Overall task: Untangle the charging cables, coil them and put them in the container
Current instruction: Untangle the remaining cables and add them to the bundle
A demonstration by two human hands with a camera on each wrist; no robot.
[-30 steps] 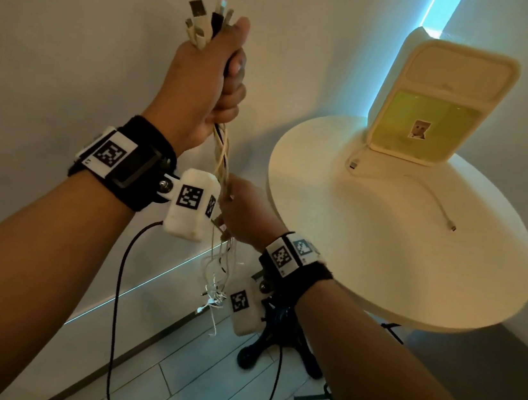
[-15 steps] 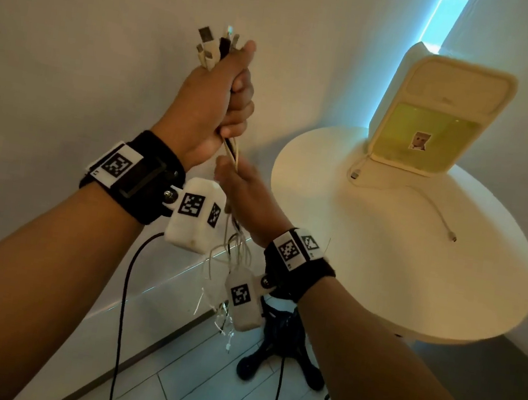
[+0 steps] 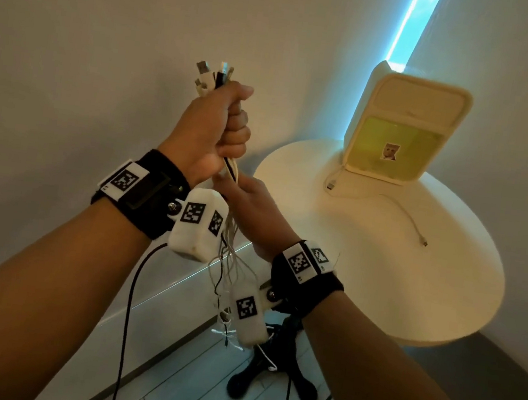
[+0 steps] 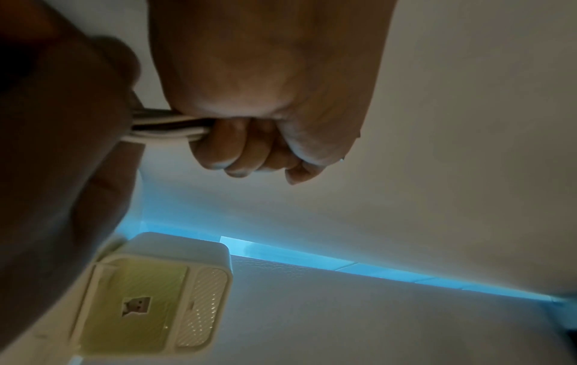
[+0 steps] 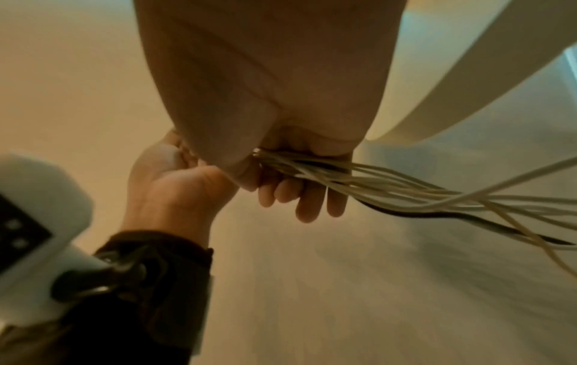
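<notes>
White and black charging cables [image 3: 220, 254] hang as one bundle from the left hand [image 3: 213, 126], fingers clenched round the plug ends. The right hand [image 3: 251, 211], having climbed the strands, now grips them directly beneath. Combing may restart. The cream lidded container [image 3: 399, 127] waits, open, on the round bench [image 3: 412, 286].

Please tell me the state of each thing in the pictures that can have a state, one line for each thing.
cable bundle: held up in the air, plugs on top, loose ends hanging and not coiled.
left hand: fist gripping the bundle just under the plugs.
right hand: fingers curled round the bundle directly below the left hand.
container: upright on the table, lid raised.
white cable: lying loose on the table, uncoiled.
</notes>
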